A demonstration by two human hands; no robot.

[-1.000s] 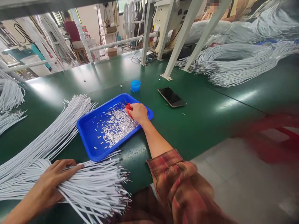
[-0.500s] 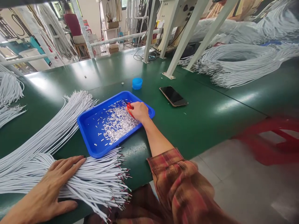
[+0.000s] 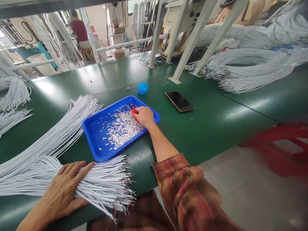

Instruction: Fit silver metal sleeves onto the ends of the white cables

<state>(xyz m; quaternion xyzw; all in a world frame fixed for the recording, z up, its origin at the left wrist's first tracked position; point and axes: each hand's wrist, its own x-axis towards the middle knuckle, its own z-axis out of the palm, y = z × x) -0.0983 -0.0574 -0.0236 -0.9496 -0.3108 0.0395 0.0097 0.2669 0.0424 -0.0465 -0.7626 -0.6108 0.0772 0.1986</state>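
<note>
My left hand [image 3: 63, 184] lies across a bundle of white cables [image 3: 108, 183], fingers over the far side and thumb at the near edge, closed around it. Stripped ends with thin red, green and dark wires fan out to the right. My right hand [image 3: 144, 116] is closed on red-handled scissors [image 3: 134, 114], whose dark tip points away to the left. It is over the right part of a blue tray [image 3: 89, 141]. Many small shiny metal pieces [image 3: 122, 126] are spread in the tray under the scissors; the hand partly hides them.
A second white cable bundle [image 3: 62, 128] runs left of the tray. Beyond it stand a small blue cup [image 3: 142, 88] and a phone [image 3: 179, 101]. White metal posts [image 3: 190, 41] rise from the green table. Coiled cables [image 3: 252, 70] lie right, above a red stool [image 3: 281, 147].
My left hand has shifted slightly right along the cables, and its thumb has drawn in against them. The right hand with the scissors stays nearly in place. The view has moved slightly.
</note>
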